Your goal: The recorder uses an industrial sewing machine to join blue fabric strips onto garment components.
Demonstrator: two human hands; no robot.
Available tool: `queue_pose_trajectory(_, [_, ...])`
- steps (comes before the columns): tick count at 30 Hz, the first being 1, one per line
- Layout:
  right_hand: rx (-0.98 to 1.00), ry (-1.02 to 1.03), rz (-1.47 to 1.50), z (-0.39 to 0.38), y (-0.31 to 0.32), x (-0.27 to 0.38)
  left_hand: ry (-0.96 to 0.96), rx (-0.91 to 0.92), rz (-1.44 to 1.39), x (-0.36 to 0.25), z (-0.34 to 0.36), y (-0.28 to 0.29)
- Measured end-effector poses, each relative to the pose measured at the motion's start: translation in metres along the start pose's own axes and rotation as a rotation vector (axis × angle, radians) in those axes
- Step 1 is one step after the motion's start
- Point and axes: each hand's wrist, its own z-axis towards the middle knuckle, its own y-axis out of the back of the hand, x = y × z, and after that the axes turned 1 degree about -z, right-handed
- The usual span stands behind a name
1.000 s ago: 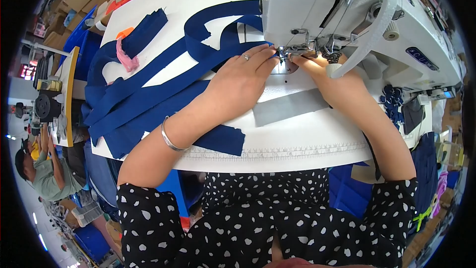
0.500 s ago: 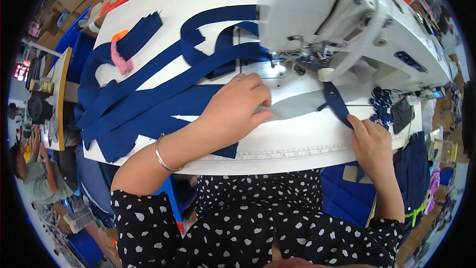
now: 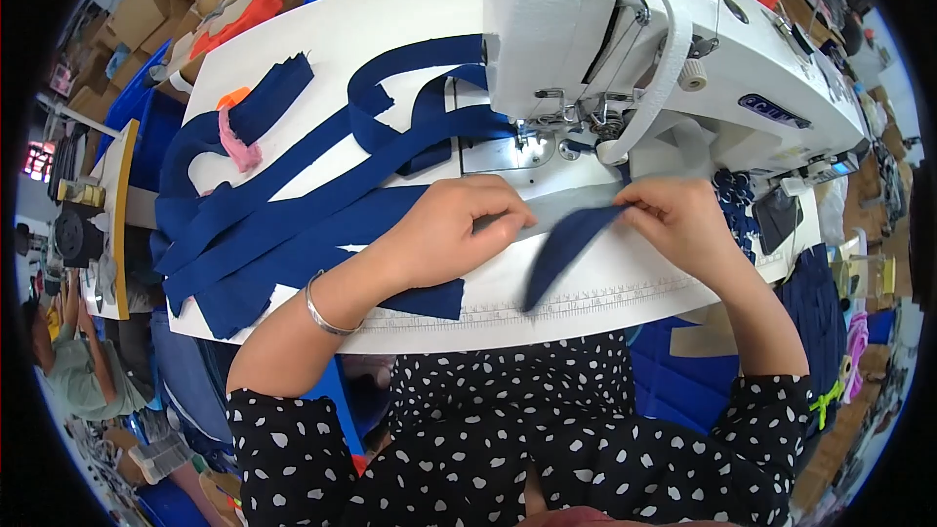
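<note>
My right hand [image 3: 683, 224] pinches a small navy fabric piece [image 3: 571, 249] by its upper end, just in front of the sewing machine [image 3: 551, 34]. The piece hangs slanting toward the table edge and is a little blurred. Closed fingers of my left hand [image 3: 459, 234] grip the left end of a light grey fabric strip [image 3: 610, 197], which runs rightward behind the navy piece. Long navy fabric strips [image 3: 293, 185] lie overlapping to the left, and one reaches in under the presser foot [image 3: 532, 132].
A printed ruler [image 3: 576, 307] runs along the table's front edge. At the right are a cluster of small navy pieces [image 3: 737, 197] and a dark flat object [image 3: 778, 224]. A pink and orange scrap [image 3: 239, 141] rests on the left strips. A co-worker [image 3: 83, 351] is at far left.
My right hand has lifted the navy piece from beside the machine and swung it left and toward me. My left hand has shifted slightly toward me, still gripping the grey strip.
</note>
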Motion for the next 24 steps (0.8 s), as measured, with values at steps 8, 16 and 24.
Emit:
queue_pose_trajectory(8, [0.065,0.081,-0.509,0.019,-0.006,0.004,-0.039,-0.067,0.116,0.002,0.000,-0.008])
queue_pose_trajectory(16, [-0.087,0.379,-0.110,0.023,-0.063,0.034,-0.147,-0.171,0.120,0.010,0.005,-0.015])
queue_pose_trajectory(24, [-0.076,0.211,0.106,0.028,-0.058,0.022,0.268,-0.157,-0.068,-0.002,0.001,0.002])
